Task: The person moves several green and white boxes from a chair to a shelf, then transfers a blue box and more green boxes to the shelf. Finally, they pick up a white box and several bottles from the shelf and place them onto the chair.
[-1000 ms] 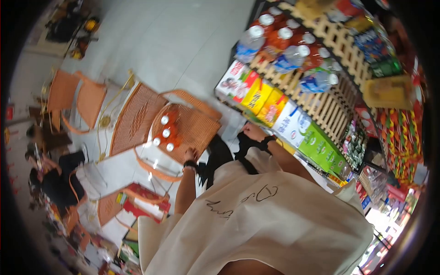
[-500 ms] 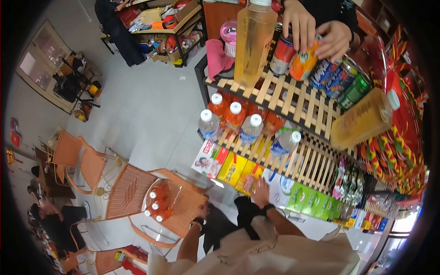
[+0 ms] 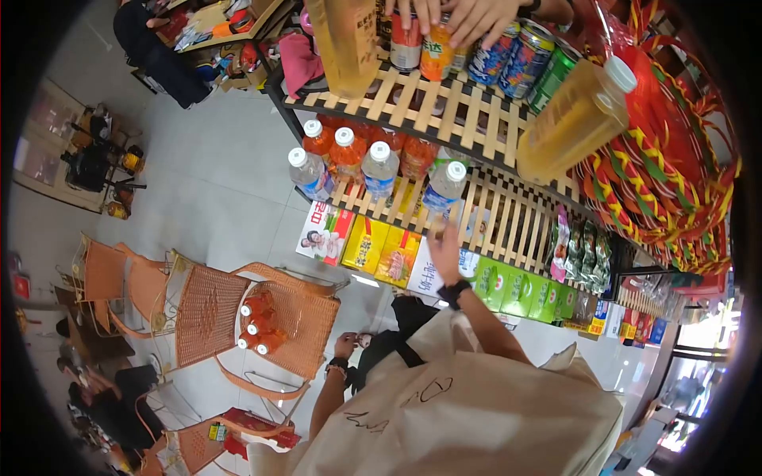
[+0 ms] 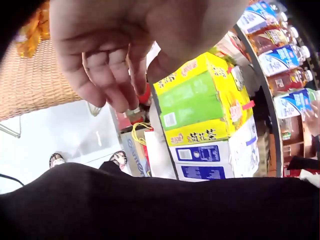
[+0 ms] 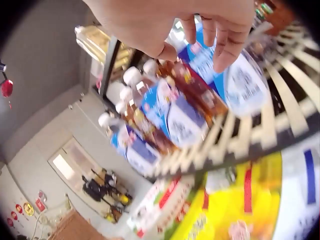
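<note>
My right hand [image 3: 446,252] reaches toward the lower slatted shelf, just in front of a clear bottle [image 3: 444,189] with a white cap and blue label. In the right wrist view its loosely bent fingers [image 5: 227,52] overlap that bottle's blue-and-white label [image 5: 245,82], without wrapping round it. Beside that bottle stand more clear bottles [image 3: 380,168] and orange-red drink bottles [image 3: 348,155]. My left hand [image 3: 346,346] hangs low near the wicker chair [image 3: 305,341]; the left wrist view shows its fingers [image 4: 117,75] loosely curled with nothing in them.
Several orange-red bottles [image 3: 258,324] stand on the chair seat. Boxes [image 3: 397,258] line the space under the shelf. On the upper shelf, another person's hands [image 3: 476,20] touch cans [image 3: 435,55]; a large yellow-liquid bottle [image 3: 571,123] leans nearby. Another person [image 3: 163,55] stands at the back left.
My right hand has risen from low beside my leg, past the boxes, to the bottles on the shelf. The left hand has moved off the chair's edge. The view has tilted up toward the shelves.
</note>
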Demonstrator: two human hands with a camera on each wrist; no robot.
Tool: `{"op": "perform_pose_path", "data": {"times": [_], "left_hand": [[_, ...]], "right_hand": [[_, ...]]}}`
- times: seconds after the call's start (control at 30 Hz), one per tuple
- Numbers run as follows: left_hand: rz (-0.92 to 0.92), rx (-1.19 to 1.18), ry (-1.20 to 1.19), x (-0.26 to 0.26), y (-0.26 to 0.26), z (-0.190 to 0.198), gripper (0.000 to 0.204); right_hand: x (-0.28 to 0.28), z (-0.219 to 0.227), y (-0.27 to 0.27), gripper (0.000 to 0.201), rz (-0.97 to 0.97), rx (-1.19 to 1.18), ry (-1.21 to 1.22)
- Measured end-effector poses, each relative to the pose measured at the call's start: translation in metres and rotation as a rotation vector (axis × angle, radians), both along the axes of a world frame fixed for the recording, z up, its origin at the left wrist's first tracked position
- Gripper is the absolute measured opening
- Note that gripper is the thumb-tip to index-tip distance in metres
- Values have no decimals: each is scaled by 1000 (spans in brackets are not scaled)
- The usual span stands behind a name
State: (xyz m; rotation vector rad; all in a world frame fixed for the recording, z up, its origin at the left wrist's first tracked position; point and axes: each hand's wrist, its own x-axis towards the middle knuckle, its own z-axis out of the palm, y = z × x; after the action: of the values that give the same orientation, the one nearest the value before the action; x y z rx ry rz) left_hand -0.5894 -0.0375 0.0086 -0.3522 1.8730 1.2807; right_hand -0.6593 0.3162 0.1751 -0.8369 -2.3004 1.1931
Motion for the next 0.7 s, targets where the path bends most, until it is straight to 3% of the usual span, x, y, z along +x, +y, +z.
{"op": "perform_pose_path", "data": {"times": [0.03,0.1,0.17,0.2,0.27,0.37,0.4,0.43,0.47,0.5,0.6,0.63,0.67,0.7], "left_hand": [[59,-51,-45,1,-10,-3,22],[144,-129,-59,5,-32,-16,23],[205,-155,-74,9,-44,-13,23],[260,-175,-97,7,-43,-6,24],[340,-211,-140,10,-43,-1,24],[265,-128,-51,19,-48,-3,25],[268,-132,-40,16,-42,-1,26],[104,-276,106,11,-35,14,29],[121,-285,131,14,-36,0,33],[-60,-333,217,6,-29,17,34],[123,-191,198,-5,-14,32,31],[307,-44,215,-4,-6,36,26],[468,96,259,-12,-2,47,21],[489,118,256,-17,1,64,21]], "right_hand": [[-11,26,14,37,-53,12,140],[-38,46,52,44,-120,337,291],[-53,116,51,46,-188,264,217],[-64,113,62,46,-175,261,219],[-69,97,85,45,125,393,-125],[-66,110,74,41,163,472,-250],[-64,116,66,39,220,446,-172],[-62,119,60,37,249,489,-224],[-60,120,56,34,320,394,-193],[-59,118,50,32,375,429,-165],[-44,105,21,33,421,514,-286],[-38,105,9,33,454,485,-201],[-36,104,-1,31,499,390,-119],[-35,104,-15,28,512,206,-99]]}}
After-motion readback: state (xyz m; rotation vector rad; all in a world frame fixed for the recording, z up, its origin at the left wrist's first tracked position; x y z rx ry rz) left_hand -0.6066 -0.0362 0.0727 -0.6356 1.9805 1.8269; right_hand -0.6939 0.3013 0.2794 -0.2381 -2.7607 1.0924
